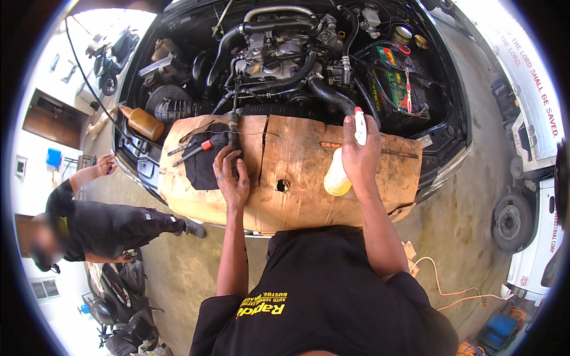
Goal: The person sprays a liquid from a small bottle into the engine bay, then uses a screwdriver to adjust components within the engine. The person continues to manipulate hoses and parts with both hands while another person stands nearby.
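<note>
Bottle (336, 181) in right fingers (349, 133), axis aslant, nozzle (358, 111) toward engine (270, 54), left fingers (224, 159), grip unclear.

Spray bottle (337, 177) is pale, yellow toward the bottom, with a white-and-red trigger head; it's held up around 3 o'clock in the view, tilted so the top leans toward 1. Slim dark tube-like part (234, 137) sits near 11, pointing roughly at 12.
</note>
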`<action>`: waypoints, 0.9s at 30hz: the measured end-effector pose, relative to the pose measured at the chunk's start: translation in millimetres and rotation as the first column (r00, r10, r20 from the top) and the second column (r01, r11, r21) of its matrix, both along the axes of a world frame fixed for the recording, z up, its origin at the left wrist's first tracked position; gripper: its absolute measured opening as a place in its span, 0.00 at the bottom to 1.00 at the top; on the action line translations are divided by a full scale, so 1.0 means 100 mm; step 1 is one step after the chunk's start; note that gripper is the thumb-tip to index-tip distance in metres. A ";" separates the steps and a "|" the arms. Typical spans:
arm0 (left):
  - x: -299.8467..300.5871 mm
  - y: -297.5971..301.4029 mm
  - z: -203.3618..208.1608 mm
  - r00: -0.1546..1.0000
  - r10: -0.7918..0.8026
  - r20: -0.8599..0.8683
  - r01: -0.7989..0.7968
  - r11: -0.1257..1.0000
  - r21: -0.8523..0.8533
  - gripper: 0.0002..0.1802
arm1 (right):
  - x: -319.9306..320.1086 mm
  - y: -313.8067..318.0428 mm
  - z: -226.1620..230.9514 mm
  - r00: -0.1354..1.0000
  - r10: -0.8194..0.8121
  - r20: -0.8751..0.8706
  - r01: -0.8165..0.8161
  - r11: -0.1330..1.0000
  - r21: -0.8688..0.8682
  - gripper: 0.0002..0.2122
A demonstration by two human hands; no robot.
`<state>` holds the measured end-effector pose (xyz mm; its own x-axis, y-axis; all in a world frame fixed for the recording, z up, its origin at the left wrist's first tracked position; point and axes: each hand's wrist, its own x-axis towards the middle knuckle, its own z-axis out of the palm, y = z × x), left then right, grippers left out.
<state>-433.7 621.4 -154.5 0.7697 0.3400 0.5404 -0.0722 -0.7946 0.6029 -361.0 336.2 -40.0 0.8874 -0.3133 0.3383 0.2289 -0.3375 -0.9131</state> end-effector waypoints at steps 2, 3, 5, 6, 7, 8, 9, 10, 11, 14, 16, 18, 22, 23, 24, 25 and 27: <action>0.00 -0.01 0.00 1.000 -0.001 -0.001 0.001 1.000 -0.014 0.12 | 0.05 -0.02 -0.10 0.996 -0.024 0.084 0.028 0.998 -0.052 0.14; 0.00 -0.01 0.00 1.000 -0.001 0.000 0.001 1.000 -0.012 0.12 | 0.05 -0.04 -0.11 0.998 -0.017 0.068 0.023 0.997 -0.080 0.14; 0.00 0.00 0.00 1.000 -0.002 0.002 0.002 1.000 -0.006 0.11 | 0.05 -0.06 -0.11 0.999 -0.006 0.036 0.011 0.991 -0.134 0.14; 0.00 0.00 0.01 1.000 -0.005 0.005 0.005 1.000 -0.008 0.12 | 0.05 -0.05 -0.11 0.999 -0.020 0.050 0.026 0.992 -0.123 0.13; 0.00 0.00 0.01 1.000 -0.008 0.008 0.008 1.000 -0.009 0.12 | 0.06 -0.04 -0.11 0.997 -0.033 0.063 0.040 0.993 -0.112 0.13; -0.01 0.00 0.00 1.000 -0.010 0.011 0.010 1.000 -0.010 0.12 | 0.07 -0.03 -0.11 0.996 -0.045 0.076 0.053 0.994 -0.101 0.13; 0.00 0.01 0.00 1.000 -0.006 0.016 0.006 1.000 -0.008 0.12 | 0.07 -0.02 -0.11 0.996 -0.030 0.079 0.037 0.996 -0.083 0.13; 0.01 0.02 -0.01 1.000 -0.002 0.020 0.002 1.000 -0.005 0.12 | 0.06 -0.02 -0.09 0.996 -0.016 0.082 0.021 0.998 -0.066 0.13; 0.01 0.01 -0.02 1.000 0.000 0.024 0.000 1.000 -0.006 0.12 | 0.05 -0.02 -0.09 0.996 -0.002 0.085 0.007 0.999 -0.052 0.13; 0.00 0.02 -0.03 1.000 -0.005 0.017 0.005 1.000 0.006 0.12 | 0.03 -0.03 -0.07 0.999 -0.020 0.049 0.024 0.995 -0.095 0.13; 0.00 0.01 -0.03 1.000 -0.005 0.018 0.005 1.000 -0.011 0.12 | 0.01 -0.01 -0.03 1.000 -0.011 0.024 0.012 0.999 -0.045 0.13; 0.00 0.01 -0.02 1.000 -0.002 0.017 0.002 1.000 -0.014 0.12 | -0.01 0.00 0.02 0.999 0.042 -0.017 -0.042 0.999 -0.018 0.13; 0.00 0.02 -0.03 1.000 -0.003 0.013 0.003 1.000 -0.018 0.12 | -0.04 -0.02 -0.03 0.991 0.126 0.051 -0.118 0.983 -0.140 0.12; 0.00 0.03 -0.02 1.000 -0.003 0.012 0.003 1.000 -0.020 0.12 | -0.03 -0.02 -0.08 0.985 0.129 0.111 -0.105 0.975 -0.197 0.12; 0.00 0.03 -0.01 1.000 -0.004 0.009 0.004 1.000 -0.021 0.12 | -0.03 -0.01 -0.13 0.980 0.127 0.153 -0.091 0.971 -0.222 0.12; 0.00 0.02 -0.01 1.000 -0.005 0.006 0.005 1.000 -0.022 0.12 | -0.03 -0.01 -0.16 0.973 0.126 0.194 -0.077 0.966 -0.246 0.12; -0.01 0.00 0.01 1.000 0.001 0.002 -0.001 0.999 -0.034 0.12 | -0.05 -0.01 -0.16 0.968 0.152 0.199 -0.092 0.956 -0.280 0.11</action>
<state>-435.1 621.0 -153.8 0.7681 0.3588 0.5303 -0.0731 -0.7737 0.6294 -365.8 335.5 -56.0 0.8092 -0.0792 0.5821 0.4652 -0.5187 -0.7173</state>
